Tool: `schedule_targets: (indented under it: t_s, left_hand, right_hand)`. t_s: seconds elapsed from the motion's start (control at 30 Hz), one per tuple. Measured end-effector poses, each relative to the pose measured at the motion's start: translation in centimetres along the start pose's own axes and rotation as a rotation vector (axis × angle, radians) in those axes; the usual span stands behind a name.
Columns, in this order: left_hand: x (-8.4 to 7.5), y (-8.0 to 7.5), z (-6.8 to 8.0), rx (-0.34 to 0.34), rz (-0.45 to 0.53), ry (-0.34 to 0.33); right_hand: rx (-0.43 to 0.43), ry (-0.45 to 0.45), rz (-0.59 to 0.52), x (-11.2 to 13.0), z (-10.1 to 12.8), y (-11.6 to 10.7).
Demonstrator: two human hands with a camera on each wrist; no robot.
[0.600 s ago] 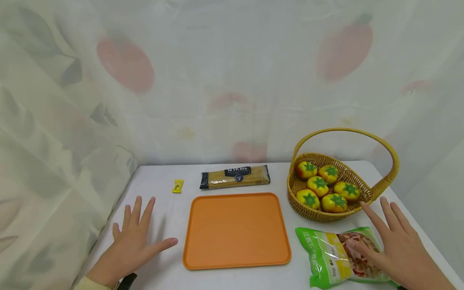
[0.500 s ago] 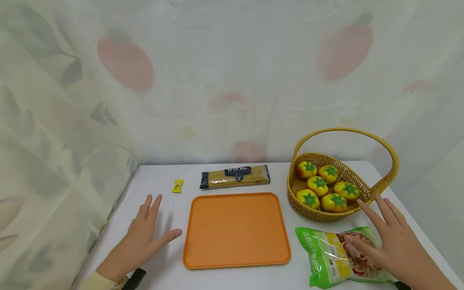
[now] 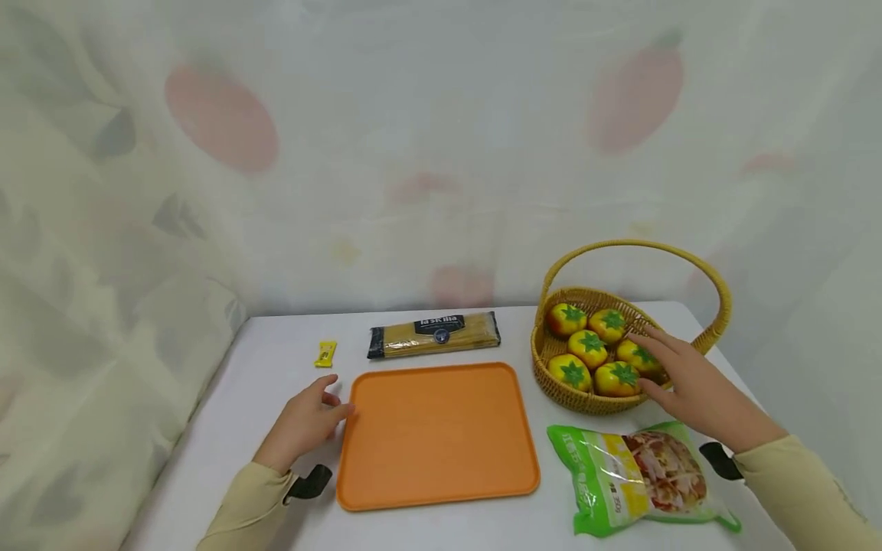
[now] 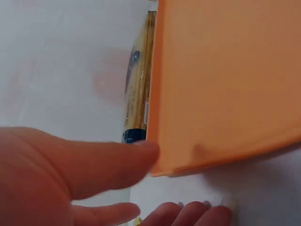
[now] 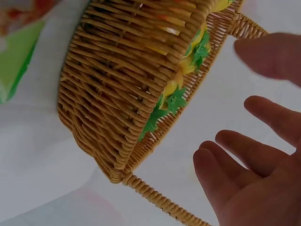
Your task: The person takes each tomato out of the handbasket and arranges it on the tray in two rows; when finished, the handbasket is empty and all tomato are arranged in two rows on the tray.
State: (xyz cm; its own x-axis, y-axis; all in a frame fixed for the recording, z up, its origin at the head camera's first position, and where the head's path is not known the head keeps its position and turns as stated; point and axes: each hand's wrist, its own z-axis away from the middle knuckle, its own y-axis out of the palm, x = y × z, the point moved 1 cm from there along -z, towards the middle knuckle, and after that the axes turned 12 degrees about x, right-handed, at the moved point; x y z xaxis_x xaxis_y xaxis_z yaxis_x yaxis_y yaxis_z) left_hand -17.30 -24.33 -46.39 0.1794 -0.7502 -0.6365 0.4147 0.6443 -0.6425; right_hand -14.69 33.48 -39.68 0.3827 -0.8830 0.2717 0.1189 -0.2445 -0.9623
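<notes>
At the left rim of an orange tray (image 3: 441, 440), my left hand (image 3: 303, 425) has its thumb right at the edge, the other fingers bent beside it. In the left wrist view the thumb (image 4: 117, 162) overlaps the tray's corner and the fingertips stay below the rim. My right hand (image 3: 699, 394), fingers spread and loosely bent, is over the right side of a wicker basket (image 3: 582, 402) with a tall handle. Several yellow-red persimmons (image 3: 587, 350) with green leafy tops lie in the basket. The right wrist view shows nothing between the right fingers.
A pack of spaghetti (image 3: 434, 335) lies behind the tray. A small yellow wrapped candy (image 3: 325, 353) is at the back left. A green food bag (image 3: 637, 478) lies in front of the basket. The basket's handle (image 3: 720, 306) arches up near the right hand.
My left hand has moved right to the tray's rim, its fingers bending in. The right hand has moved forward and left, from above the green bag to over the basket. The view has shifted slightly.
</notes>
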Motion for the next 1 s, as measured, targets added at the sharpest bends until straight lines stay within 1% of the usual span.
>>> schedule_targets:
  t_s: [0.07,0.2,0.37,0.57,0.7,0.8,1.0]
  left_hand:
    - [0.2,0.2,-0.6,0.006,0.011,-0.017]
    - [0.3,0.3,-1.2,0.029,0.048,-0.013]
    - [0.3,0.0,-1.3,0.053,0.057,-0.027]
    - [0.9,-0.5,-1.1,0.079,0.13,-0.016]
    - [1.2,-0.6,-1.3,0.093,0.183,-0.008]
    - [1.3,-0.6,-1.6,0.115,0.207,0.004]
    - [1.2,-0.2,-2.2,0.143,0.223,-0.008]
  right_hand:
    - [0.045,0.023,-0.002,-0.3,-1.1,-0.2]
    - [0.114,0.074,0.018,-1.0,-2.9,0.0]
    - [0.161,0.123,0.028,-1.5,-4.5,0.7]
    - [0.195,0.168,0.011,-2.1,-5.0,1.4]
    - [0.211,0.188,-0.001,-2.4,-5.2,1.8]
    - [0.218,0.211,0.0,-2.7,-5.3,1.9]
    - [0.204,0.229,0.015,-3.2,-5.5,1.6]
